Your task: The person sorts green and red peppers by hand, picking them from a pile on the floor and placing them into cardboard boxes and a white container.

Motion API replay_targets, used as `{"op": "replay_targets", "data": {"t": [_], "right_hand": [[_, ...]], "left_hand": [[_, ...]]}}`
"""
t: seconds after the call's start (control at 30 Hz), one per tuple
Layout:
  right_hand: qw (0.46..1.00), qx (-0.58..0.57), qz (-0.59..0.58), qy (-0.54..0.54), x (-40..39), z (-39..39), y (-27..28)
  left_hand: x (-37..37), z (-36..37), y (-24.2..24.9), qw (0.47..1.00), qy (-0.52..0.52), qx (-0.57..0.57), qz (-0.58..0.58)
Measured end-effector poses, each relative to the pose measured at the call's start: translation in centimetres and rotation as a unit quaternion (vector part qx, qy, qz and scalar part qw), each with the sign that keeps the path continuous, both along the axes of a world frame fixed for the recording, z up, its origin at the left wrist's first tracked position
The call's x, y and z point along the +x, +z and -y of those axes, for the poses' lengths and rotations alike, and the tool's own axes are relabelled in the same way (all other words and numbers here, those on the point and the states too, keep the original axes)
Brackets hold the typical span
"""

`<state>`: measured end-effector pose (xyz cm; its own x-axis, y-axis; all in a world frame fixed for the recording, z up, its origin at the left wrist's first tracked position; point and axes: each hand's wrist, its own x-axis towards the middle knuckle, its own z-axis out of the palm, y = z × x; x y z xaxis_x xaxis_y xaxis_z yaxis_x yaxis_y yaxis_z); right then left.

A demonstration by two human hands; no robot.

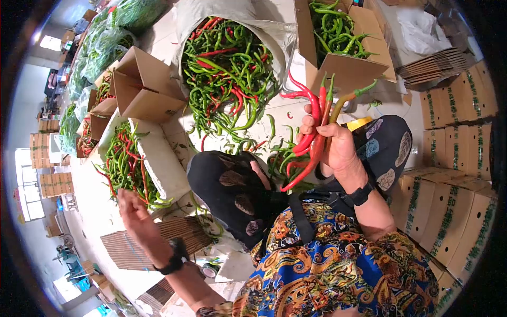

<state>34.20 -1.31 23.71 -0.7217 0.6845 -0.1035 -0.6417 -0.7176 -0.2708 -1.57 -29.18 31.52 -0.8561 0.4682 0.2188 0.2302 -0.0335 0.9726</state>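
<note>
Right hand grips long, mostly red peppers; left hand, loosely open, is near a rectangular white box.

One head-worn camera looks forward — and down.

The held chillies are glossy red, one olive-brown, with green stems. Green mixed with red colours the pepper heap in the whitish sack. The shirt swirls blue, orange, black and cream; the trousers are black with pale pink, bluish and cream motifs. Brown stacked cartons carry green print.
</note>
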Motion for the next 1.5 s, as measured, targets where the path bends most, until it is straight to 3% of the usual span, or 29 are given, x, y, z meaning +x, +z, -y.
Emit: {"op": "replay_targets", "data": {"t": [0.07,0.13,0.27,0.43,0.53,0.6,0.67,0.7,0.73,0.77,0.87,0.9,0.93,1.0,1.1,1.13,1.2,1.27,1.33,1.43,1.5], "right_hand": [[1.000,-0.002,0.012,0.012,-0.1,0.2,0.3],[1.000,-0.006,0.003,0.030,-0.2,0.2,0.5],[0.997,-0.025,-0.050,0.053,0.2,-0.1,0.0],[0.960,0.137,0.243,0.034,0.1,0.6,2.0],[0.831,0.319,0.453,-0.046,-1.1,1.7,2.3],[0.762,0.354,0.541,-0.023,-1.6,2.4,2.2],[0.551,0.601,0.576,-0.053,-1.3,2.3,1.0],[0.555,0.622,0.543,-0.106,-1.7,2.5,0.5],[0.524,0.634,0.564,-0.080,-1.5,3.0,1.4],[0.517,0.637,0.569,-0.057,-1.3,3.2,1.2],[0.454,0.682,0.571,-0.039,-0.6,4.6,3.9],[0.489,0.684,0.540,-0.048,-0.6,5.2,5.5],[0.496,0.710,0.495,-0.072,-0.2,5.8,6.2],[0.557,0.738,0.380,-0.020,1.4,6.3,7.1],[0.646,0.670,0.358,0.071,3.0,6.6,8.5],[0.674,0.626,0.383,0.087,3.5,6.2,7.6],[0.663,0.556,0.473,0.164,4.6,5.4,6.5],[0.663,0.539,0.496,0.156,5.6,5.0,5.3],[0.703,0.489,0.484,0.183,6.6,4.7,4.8],[0.800,0.315,0.462,0.216,6.9,4.1,5.6],[0.802,0.307,0.455,0.236,6.6,2.4,9.5]], "left_hand": [[6.7,-4.5,1.1,0.978,-0.068,0.063,0.186],[11.9,-7.5,1.2,0.964,-0.090,0.050,0.247],[15.6,-10.4,0.6,0.918,-0.217,0.050,0.329],[19.3,-13.6,1.1,0.920,-0.309,-0.057,0.235],[22.9,-15.9,-2.6,0.930,-0.340,-0.113,0.086],[24.9,-17.8,-4.5,0.895,-0.371,-0.126,0.214],[26.0,-19.4,-4.5,0.913,-0.309,-0.103,0.246],[26.2,-19.9,-5.6,0.876,-0.294,-0.059,0.378],[26.2,-20.3,-6.4,0.822,-0.271,-0.013,0.501],[26.4,-20.4,-6.8,0.821,-0.258,0.010,0.509],[25.1,-20.5,-8.7,0.712,-0.307,0.100,0.623],[25.1,-21.0,-8.1,0.728,-0.281,0.128,0.612],[24.1,-20.8,-8.1,0.711,-0.291,0.141,0.624],[22.9,-20.7,-8.3,0.687,-0.284,0.173,0.647],[21.9,-20.6,-7.9,0.725,-0.298,0.177,0.596],[21.8,-20.7,-7.9,0.734,-0.295,0.177,0.585],[21.6,-20.7,-8.1,0.702,-0.311,0.207,0.606],[21.5,-20.6,-8.3,0.683,-0.317,0.223,0.619],[21.3,-20.5,-8.3,0.679,-0.313,0.227,0.624],[20.9,-20.7,-8.1,0.669,-0.310,0.244,0.630],[20.3,-20.7,-8.2,0.650,-0.308,0.262,0.643]]}}
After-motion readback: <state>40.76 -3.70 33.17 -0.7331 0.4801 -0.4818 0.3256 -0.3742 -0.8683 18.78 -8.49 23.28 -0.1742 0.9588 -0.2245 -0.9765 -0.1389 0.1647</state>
